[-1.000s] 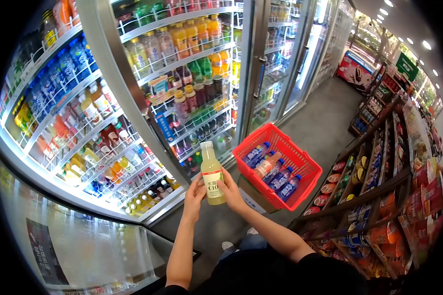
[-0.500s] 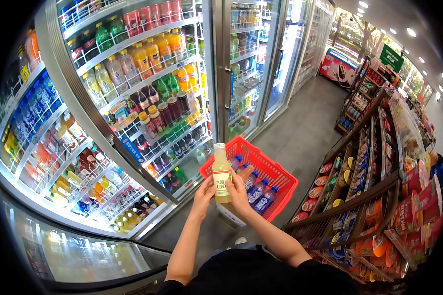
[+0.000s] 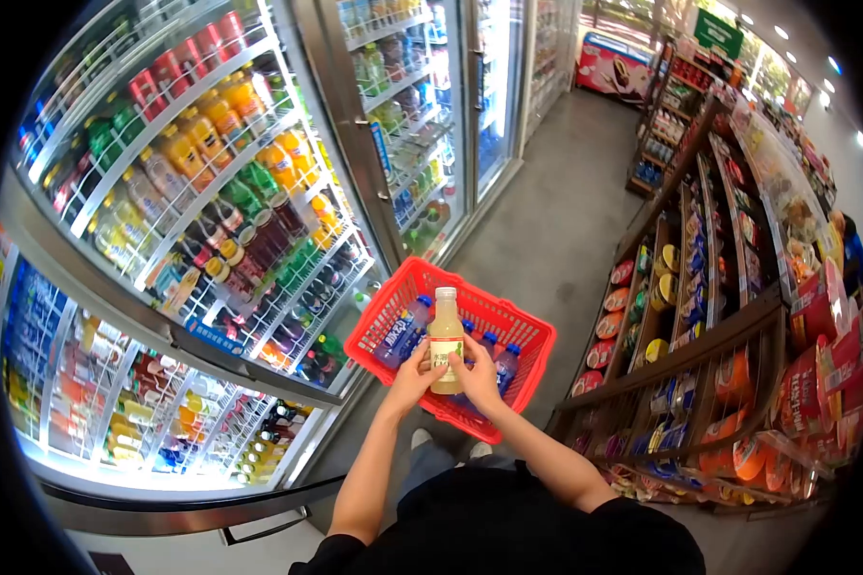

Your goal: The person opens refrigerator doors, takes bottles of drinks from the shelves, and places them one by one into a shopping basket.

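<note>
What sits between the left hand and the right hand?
A pale yellow bottle, held from either side by the left hand and right hand, with the red basket beyond; the head view shows this.

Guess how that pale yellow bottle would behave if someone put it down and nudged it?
The bottle looks filled well up, so it's probably fairly heavy for its size. Its rounded sides suggest it would roll if laid down, and its tall shape might tip.
</note>
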Tool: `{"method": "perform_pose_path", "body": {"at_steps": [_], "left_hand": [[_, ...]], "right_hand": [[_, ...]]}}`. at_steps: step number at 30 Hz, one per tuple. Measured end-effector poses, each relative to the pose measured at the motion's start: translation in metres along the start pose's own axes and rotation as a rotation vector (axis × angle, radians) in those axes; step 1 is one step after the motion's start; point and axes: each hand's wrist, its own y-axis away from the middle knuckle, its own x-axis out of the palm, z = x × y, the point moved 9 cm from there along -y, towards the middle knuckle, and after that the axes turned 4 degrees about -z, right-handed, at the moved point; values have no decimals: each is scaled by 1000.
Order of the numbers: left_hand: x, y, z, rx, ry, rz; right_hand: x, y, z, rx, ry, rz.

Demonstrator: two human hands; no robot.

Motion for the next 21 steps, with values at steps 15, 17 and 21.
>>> {"method": "perform_pose_path", "body": {"at_steps": [15,17,21], "left_hand": [[-11,-75,108,-122,-745,270],[-15,-84,120,-172,-741,281],[-12,-85,101,101,-963,242]], "right_hand": [[10,-7,-130,189,432,-52],[13,-12,-131,157,462,-62],[24,-9,-148,235,543,-42]]}}
